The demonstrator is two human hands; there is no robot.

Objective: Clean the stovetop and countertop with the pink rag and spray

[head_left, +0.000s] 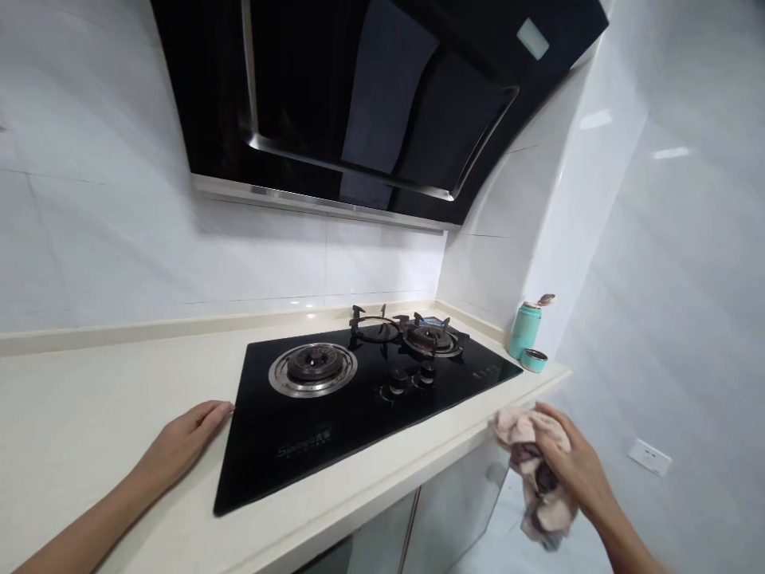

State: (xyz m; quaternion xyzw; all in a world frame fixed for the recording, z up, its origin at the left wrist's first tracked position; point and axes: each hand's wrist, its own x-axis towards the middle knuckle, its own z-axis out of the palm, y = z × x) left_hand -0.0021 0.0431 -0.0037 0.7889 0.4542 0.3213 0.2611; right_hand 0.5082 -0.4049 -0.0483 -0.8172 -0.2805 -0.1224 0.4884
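My right hand [574,458] is closed around a crumpled, stained cleaning cloth [541,470], held off the front edge of the counter at the right. The cloth's lower end hangs down and is slightly blurred. At the left, my left hand [194,434] rests on the pale countertop [143,375], fingertips against the left edge of the black glass gas stove [280,430]. It appears to hold nothing. The left burner [314,367] is without its pan support. One pan support [374,327] sits behind, beside the right burner [433,341]. Two control knobs [399,381] stand near the front.
A black range hood [382,104] slants over the stove. A turquoise bottle [526,328] with its top flipped up stands at the counter's right end, beside a small turquoise cup [534,360]. Cabinet doors [454,502] lie below; a wall socket [649,457] is at right.
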